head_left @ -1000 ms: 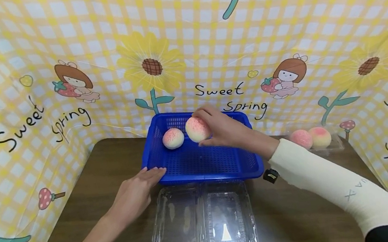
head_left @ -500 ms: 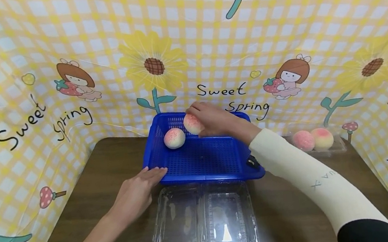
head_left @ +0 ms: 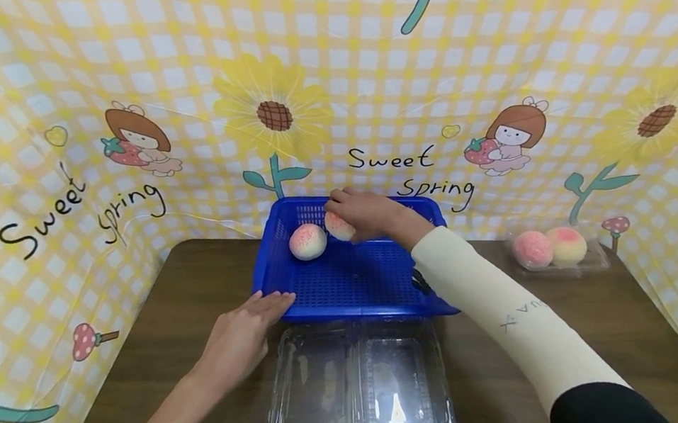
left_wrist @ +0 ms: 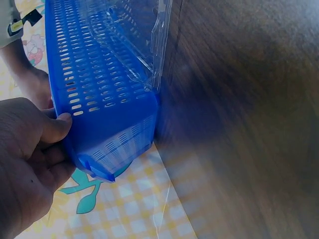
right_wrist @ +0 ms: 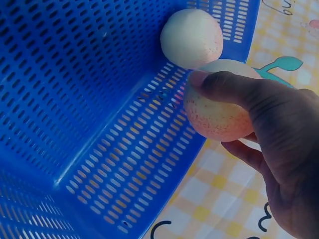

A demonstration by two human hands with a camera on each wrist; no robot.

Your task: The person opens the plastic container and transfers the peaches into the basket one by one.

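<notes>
A blue plastic basket (head_left: 336,283) with slotted walls stands at the back middle of the table. At its front left corner my left hand (head_left: 234,340) holds the rim; in the left wrist view the thumb (left_wrist: 60,127) lies on the outer wall. Over the basket's back side, my right hand (head_left: 367,211) grips a pink and cream peach (right_wrist: 219,114) between thumb and fingers, covering much of it in the head view. To its left a second peach (head_left: 307,243) sits inside the basket. Right in front of the basket lies an opened clear plastic clamshell box (head_left: 311,394).
Toward the back right of the brown table (head_left: 514,367) stands a clear box (head_left: 584,268) with two peaches, one pink (head_left: 533,249) and one yellowish (head_left: 569,246). A yellow checked cloth (head_left: 360,80) with printed flowers hangs behind and on both sides.
My right hand has carried its peach slightly back and lower in the basket, and the right forearm has swung left. The left hand keeps its place on the rim.
</notes>
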